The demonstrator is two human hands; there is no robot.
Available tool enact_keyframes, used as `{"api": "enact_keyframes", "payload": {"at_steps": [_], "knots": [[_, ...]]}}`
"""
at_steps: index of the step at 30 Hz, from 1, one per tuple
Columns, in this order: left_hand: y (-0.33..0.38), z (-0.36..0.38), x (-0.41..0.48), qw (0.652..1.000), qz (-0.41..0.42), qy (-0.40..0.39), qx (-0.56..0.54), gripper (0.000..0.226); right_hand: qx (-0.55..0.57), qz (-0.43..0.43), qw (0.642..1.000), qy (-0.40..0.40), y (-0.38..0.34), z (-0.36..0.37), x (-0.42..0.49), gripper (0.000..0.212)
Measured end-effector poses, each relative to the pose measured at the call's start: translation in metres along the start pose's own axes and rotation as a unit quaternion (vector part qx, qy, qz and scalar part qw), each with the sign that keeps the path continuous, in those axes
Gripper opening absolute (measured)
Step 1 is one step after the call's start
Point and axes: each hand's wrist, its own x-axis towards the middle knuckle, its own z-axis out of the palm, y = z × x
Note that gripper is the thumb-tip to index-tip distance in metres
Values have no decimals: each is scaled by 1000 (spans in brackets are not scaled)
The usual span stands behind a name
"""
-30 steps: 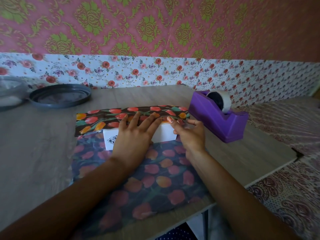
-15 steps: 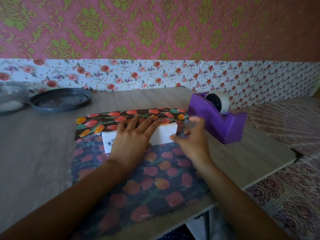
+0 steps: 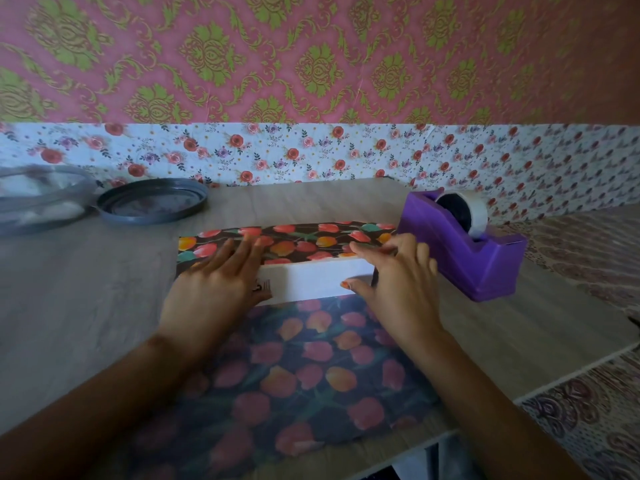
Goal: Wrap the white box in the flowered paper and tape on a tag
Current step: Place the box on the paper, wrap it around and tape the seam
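White box [image 3: 318, 280] lies flat on the table [image 3: 86, 289], long side toward the person. Its near face is bare, w/ a small black print at the L end. Flowered paper [image 3: 311, 368] runs under the box. The big part spreads from the box toward the person & looks dull. The far flap is folded over the box top, bright tulip side up, its edge approx. at the top's near edge. Left grip [image 3: 211, 289] lies flat over the box's L end, fingers straight & spread, pressing the flap down, w/ hold of nothing. Right grip [image 3: 401, 282] is at the box's R end: thumb on the bare near face, fingers bent over the flap on top, so box + paper are pinched btwn them. Purple tape dispenser [image 3: 460, 251] w/ its roll [image 3: 465, 209] stands just R of the box, right by that grip; can't tell if they touch. Grey lid [image 3: 152, 206] sits beyond the box to the L, well apart. Clear container [image 3: 38, 199] is farther L of the box still, blurred.
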Motion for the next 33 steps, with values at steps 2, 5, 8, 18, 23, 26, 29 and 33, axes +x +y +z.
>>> {"api": "enact_keyframes", "payload": {"at_steps": [2,5,8,18,23,26,29,33], "knots": [[-9,0,-13,999,-4,32,-39,57,11,6,1000,-6,1,-1,-1,58],[-12,6,-21,991,-34,60,-118,56,189,18,980,-53,7,-1,9,55],[-10,11,-22,978,-70,75,-180,51,466,88,875,-98,16,-18,21,42],[-11,19,-22,960,-77,99,-251,52,194,235,951,-60,143,-96,50,35],[-13,20,-22,960,-69,93,-255,54,297,294,886,-199,158,-98,77,42],[-14,19,-23,959,-60,88,-263,57,408,370,820,-156,169,-82,78,54],[-11,17,-24,961,-89,72,-252,50,527,393,748,-92,173,-67,65,27],[-11,15,-24,964,-85,61,-244,45,660,373,652,16,172,-64,48,14]]}}
